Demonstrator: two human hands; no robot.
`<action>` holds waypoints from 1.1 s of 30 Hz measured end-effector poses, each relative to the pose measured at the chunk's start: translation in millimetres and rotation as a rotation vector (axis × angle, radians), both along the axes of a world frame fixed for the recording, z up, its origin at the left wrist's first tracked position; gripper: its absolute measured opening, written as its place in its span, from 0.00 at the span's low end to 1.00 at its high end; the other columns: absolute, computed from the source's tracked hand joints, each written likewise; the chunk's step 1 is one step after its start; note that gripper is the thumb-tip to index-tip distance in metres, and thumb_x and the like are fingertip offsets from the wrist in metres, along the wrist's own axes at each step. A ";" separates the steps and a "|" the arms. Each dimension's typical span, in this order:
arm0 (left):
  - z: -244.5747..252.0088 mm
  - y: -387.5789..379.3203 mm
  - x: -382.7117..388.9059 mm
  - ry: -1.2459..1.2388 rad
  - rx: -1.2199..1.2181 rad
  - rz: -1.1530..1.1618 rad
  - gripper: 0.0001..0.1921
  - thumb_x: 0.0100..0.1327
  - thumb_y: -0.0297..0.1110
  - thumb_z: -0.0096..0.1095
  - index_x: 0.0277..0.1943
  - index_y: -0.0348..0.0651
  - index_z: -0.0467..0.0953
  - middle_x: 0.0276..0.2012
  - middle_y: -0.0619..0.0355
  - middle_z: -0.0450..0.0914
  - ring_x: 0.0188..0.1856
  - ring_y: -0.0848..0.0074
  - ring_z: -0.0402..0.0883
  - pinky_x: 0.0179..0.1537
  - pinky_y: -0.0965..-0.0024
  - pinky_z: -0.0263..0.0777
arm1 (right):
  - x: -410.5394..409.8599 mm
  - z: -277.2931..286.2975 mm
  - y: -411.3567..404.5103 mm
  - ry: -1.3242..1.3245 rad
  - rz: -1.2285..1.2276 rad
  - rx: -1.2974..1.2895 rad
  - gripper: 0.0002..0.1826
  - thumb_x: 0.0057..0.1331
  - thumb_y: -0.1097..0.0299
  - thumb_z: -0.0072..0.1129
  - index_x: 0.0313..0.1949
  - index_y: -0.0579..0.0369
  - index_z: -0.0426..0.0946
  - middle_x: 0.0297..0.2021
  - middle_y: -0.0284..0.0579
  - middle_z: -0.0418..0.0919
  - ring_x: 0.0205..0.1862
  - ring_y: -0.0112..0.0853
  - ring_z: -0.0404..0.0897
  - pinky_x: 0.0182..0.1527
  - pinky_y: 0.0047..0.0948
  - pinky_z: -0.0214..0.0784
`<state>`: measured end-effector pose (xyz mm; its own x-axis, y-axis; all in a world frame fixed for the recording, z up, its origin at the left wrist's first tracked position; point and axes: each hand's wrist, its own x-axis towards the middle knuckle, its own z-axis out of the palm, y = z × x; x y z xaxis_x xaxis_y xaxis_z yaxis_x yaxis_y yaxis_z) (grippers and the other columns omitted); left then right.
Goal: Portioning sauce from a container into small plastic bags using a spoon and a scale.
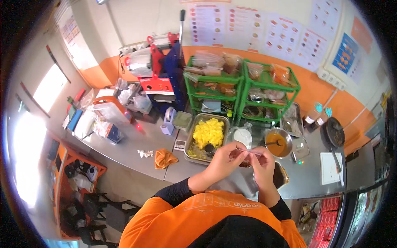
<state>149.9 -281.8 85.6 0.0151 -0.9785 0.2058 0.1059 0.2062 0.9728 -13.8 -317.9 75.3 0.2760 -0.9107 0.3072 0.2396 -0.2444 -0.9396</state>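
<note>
My left hand (226, 159) and my right hand (262, 162) meet above the front of the steel counter, fingertips together. Between them they pinch a thin pale strip (249, 151), which looks like the top edge of a small plastic bag. Something reddish-brown shows just beneath the fingers, mostly hidden by them. Left of my hands lies a steel tray (189, 131) of yellow food like scrambled egg (208, 132), with a small dark cup (210, 149) in it. A white round container (243, 137) stands just beyond. Partly behind my right wrist is a tray of dark sauce (280, 176).
Right of my hands are a steel bowl of orange sauce (278, 142), a white cutting board (330, 169) and a black pan (333, 132). Green racks (214, 85) stand behind. Leftward are an orange cloth (165, 158), a digital timer (180, 144), a tape dispenser (168, 121) and a red-and-blue sealing machine (158, 85).
</note>
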 end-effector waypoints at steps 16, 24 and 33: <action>20.2 -4.2 171.5 -0.372 -0.368 0.159 0.08 0.57 0.22 0.73 0.40 0.35 0.82 0.41 0.48 0.85 0.47 0.60 0.84 0.50 0.63 0.77 | 137.5 11.3 -5.9 0.146 0.000 -0.118 0.04 0.67 0.80 0.60 0.39 0.62 0.74 0.36 0.39 0.76 0.40 0.24 0.73 0.43 0.22 0.66; 19.6 0.1 235.5 -0.447 -0.405 0.316 0.07 0.53 0.23 0.77 0.33 0.37 0.83 0.39 0.49 0.86 0.53 0.61 0.83 0.54 0.61 0.74 | 186.0 23.8 -25.8 0.177 0.103 -0.260 0.04 0.65 0.80 0.63 0.35 0.61 0.76 0.35 0.42 0.78 0.40 0.26 0.75 0.46 0.24 0.66; -26.9 17.2 329.8 -0.478 -0.289 0.476 0.34 0.61 0.29 0.73 0.69 0.37 0.67 0.63 0.44 0.76 0.64 0.57 0.75 0.67 0.60 0.65 | 239.1 78.7 -123.7 0.522 -0.037 -0.258 0.04 0.67 0.70 0.67 0.38 0.57 0.85 0.33 0.35 0.86 0.34 0.21 0.80 0.40 0.24 0.73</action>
